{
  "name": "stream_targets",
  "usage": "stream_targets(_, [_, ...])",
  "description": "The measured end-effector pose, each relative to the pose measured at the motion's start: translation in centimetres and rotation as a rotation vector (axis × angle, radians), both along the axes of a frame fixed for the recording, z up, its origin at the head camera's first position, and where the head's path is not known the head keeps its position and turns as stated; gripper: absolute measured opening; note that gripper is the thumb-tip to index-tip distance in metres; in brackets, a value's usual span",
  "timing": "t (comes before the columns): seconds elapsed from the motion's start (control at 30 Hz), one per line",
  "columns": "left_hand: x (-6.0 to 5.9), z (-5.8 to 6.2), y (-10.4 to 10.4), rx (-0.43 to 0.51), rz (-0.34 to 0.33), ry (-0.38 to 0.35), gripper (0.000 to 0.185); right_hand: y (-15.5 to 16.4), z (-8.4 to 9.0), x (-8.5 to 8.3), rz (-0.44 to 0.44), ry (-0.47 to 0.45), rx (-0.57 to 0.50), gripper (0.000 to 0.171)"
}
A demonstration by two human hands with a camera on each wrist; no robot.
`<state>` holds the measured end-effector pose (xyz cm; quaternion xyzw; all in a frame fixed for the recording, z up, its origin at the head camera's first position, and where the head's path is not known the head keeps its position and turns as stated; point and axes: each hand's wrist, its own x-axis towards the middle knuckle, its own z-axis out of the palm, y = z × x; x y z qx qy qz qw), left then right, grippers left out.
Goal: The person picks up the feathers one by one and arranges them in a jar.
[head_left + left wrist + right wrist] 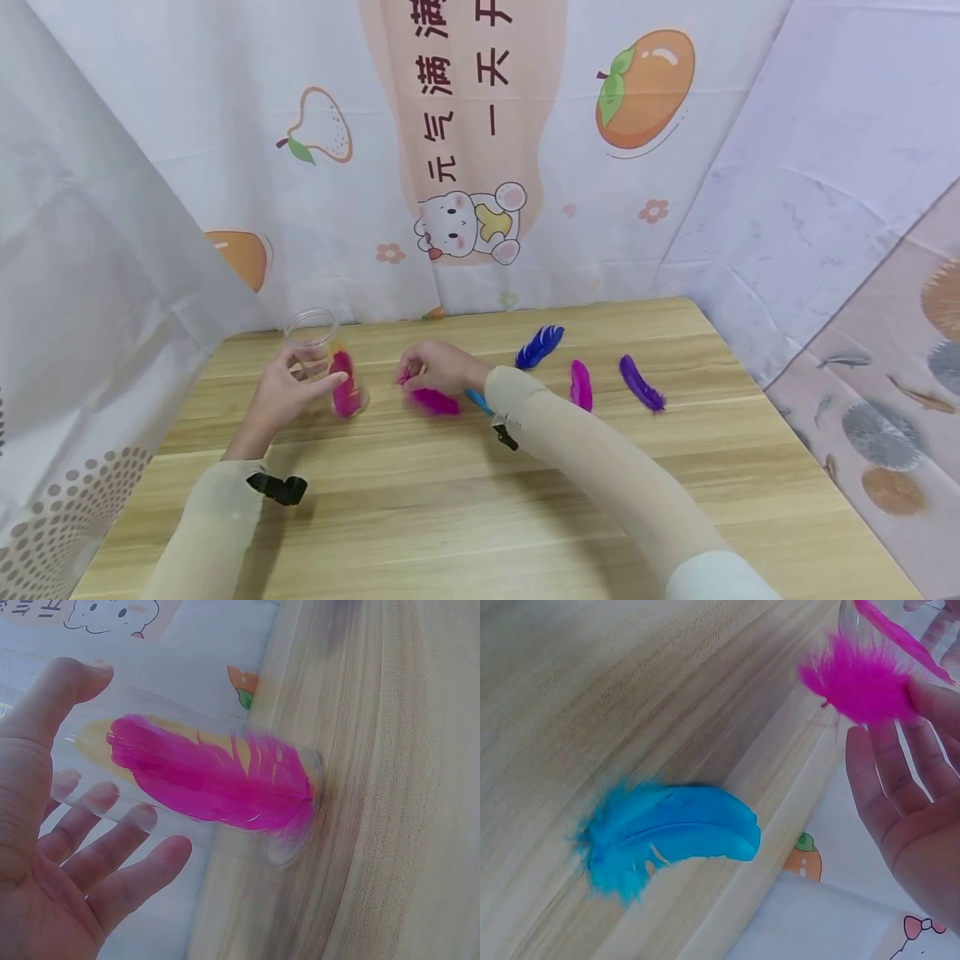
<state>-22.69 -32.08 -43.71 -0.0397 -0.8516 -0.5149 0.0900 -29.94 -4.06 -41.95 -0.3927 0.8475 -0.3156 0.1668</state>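
On the table stands a tall clear cup (289, 851), its base touching the wood. Inside it, a magenta feather (344, 383) lies against a yellow feather (94, 742). My left hand (288, 387) holds the cup around its upper part, thumb on one side and fingers on the other. To the right of the cup, my right hand (442, 367) pinches another magenta feather (862, 682) between thumb and fingers, fluffy end outward. A light blue feather (690, 825) lies on the table near the right wrist, partly hidden by that arm in the head view.
Farther right on the wooden table (450, 517) lie a dark blue feather (540, 346), a pink feather (581, 385) and a purple feather (641, 383). Behind the table's back edge hangs a printed white cloth (337, 217).
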Motion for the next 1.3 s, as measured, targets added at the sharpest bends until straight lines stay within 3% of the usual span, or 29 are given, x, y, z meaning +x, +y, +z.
stream_targets(0.33, [0.1, 0.3, 0.3, -0.028, 0.008, -0.014, 0.07, 0.1, 0.6, 0.2, -0.004, -0.002, -0.009, 0.008])
stream_targets(0.57, [0.0, 0.2, 0.3, 0.007, 0.003, -0.003, 0.067, -0.2, 1.1, 0.0, 0.004, 0.014, -0.001, 0.008])
stream_targets(0.97, [0.0, 0.2, 0.3, 0.011, 0.007, -0.018, 0.065, -1.0, 3.8, 0.4, -0.039, -0.136, -0.193, 0.012])
stream_targets(1.3, [-0.2, 0.1, 0.2, 0.012, 0.006, -0.01, 0.066, -1.2, 4.5, 0.3, -0.087, -0.216, -0.344, 0.014])
